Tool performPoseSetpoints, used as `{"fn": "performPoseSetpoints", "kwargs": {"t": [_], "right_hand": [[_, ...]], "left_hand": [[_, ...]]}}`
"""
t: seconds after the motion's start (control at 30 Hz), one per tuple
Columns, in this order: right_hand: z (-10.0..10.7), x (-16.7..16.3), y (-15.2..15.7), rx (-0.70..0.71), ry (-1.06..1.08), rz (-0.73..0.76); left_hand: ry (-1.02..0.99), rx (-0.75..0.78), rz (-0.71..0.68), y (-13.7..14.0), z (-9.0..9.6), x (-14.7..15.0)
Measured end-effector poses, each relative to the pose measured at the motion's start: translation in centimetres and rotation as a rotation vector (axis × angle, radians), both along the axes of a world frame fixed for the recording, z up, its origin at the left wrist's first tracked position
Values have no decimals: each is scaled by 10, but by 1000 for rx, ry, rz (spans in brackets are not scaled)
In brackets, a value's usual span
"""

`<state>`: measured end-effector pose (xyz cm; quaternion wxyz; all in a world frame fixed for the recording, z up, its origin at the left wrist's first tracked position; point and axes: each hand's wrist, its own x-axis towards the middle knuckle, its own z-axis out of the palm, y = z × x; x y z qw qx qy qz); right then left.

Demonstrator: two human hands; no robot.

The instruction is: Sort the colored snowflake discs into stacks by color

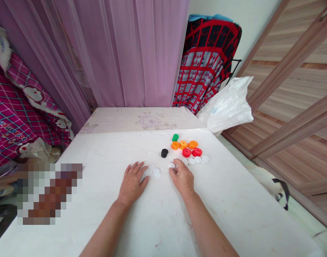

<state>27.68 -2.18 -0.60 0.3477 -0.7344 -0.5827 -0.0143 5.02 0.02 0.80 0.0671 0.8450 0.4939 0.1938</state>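
Observation:
My left hand lies palm down on the table with its fingers stretched out. Beside its fingertips and thumb is a small patch of white snowflake discs, partly hidden under the hand. Between thumb and fingers, my right hand pinches a white snowflake disc; whether it is one or several stacked I cannot tell. Just beyond that hand runs a row of white discs. Stacks of red discs, orange discs, green discs and black discs stand farther back.
A white cloth covers the table, with a flowered strip at its far end. Behind it hangs a purple curtain. A white plastic bag is at the far right corner, near a wooden wardrobe. A blurred-out patch covers the left side.

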Motion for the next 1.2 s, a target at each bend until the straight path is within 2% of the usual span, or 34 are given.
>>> {"fn": "performPoseSetpoints", "kwargs": {"t": [0.13,0.23,0.4,0.5,0.73,1.03,1.2], "right_hand": [[4,-3,-3,59,-21,44],[11,-15,-7,104,-18,148],[18,-43,-9,13,-58,325],[18,-51,-6,-52,-90,313],[13,-51,0,-84,-4,261],[15,-49,-4,-74,3,327],[12,-47,-2,-65,-20,307]], "left_hand": [[-2,0,2,0,-1,0],[5,-4,3,0,-1,0],[16,0,-3,0,0,-1],[23,-8,-2,0,0,-1],[25,-2,0,0,0,0],[43,-5,-3,0,2,0],[42,-9,0,1,2,0]]}}
